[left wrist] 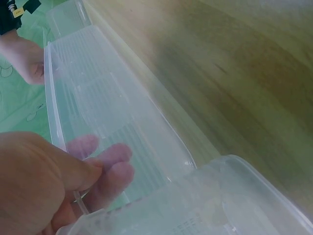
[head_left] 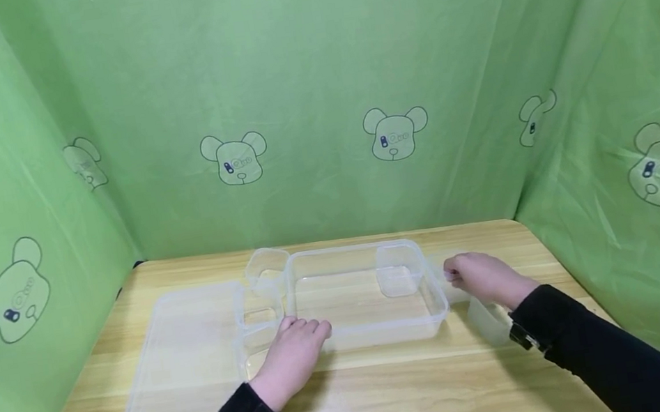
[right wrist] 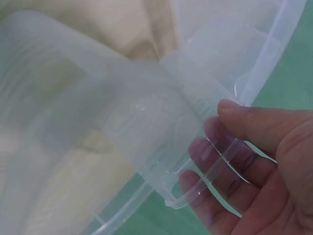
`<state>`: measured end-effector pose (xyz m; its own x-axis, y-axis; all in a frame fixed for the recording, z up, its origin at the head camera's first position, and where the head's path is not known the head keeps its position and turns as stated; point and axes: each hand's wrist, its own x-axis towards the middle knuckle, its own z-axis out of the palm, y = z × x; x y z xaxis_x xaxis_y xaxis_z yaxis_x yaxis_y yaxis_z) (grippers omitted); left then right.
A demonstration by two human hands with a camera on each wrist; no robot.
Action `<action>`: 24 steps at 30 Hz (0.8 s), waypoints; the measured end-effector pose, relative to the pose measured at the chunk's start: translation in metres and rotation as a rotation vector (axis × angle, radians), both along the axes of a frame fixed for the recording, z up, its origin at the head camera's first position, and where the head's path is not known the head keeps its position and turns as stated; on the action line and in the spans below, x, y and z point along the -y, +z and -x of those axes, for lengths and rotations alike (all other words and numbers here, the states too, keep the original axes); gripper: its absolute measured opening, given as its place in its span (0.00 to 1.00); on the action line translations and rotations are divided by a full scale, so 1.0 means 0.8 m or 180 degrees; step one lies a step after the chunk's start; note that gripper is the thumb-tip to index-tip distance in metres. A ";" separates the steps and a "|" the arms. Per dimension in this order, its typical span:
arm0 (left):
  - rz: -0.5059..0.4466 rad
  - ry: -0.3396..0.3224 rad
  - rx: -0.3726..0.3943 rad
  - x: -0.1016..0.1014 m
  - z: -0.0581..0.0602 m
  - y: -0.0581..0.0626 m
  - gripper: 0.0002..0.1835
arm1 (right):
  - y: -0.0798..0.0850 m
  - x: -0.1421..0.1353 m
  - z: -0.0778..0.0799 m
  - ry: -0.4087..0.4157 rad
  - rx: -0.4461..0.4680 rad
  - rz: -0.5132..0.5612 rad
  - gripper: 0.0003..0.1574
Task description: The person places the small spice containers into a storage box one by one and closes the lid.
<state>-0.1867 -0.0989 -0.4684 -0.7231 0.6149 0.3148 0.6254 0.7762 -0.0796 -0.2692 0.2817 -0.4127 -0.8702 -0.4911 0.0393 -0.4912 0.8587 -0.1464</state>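
Note:
A large clear plastic box stands in the middle of the table, with a small clear box inside at its back right. My left hand grips the large box's front rim near the left corner. In the left wrist view its thumb and fingers pinch the wall from both sides. Beyond the right side of the large box, my right hand pinches the rim of another small clear box; its fingers show through the plastic. A further small box lies near the right wrist.
A flat, translucent lid lies on the left part of the wooden table. Several small clear boxes line up between the lid and the large box. Green curtains enclose the table at the back and both sides.

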 end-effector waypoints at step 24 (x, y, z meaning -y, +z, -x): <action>-0.0121 -0.0056 -0.0082 0.000 -0.001 0.000 0.13 | 0.055 0.007 -0.002 0.0084 -0.0154 -0.0003 0.18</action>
<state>-0.1861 -0.0992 -0.4684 -0.7036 0.6147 0.3564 0.6372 0.7678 -0.0664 -0.2676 0.2764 -0.3685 -0.8541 -0.5138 0.0804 -0.5201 0.8455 -0.1212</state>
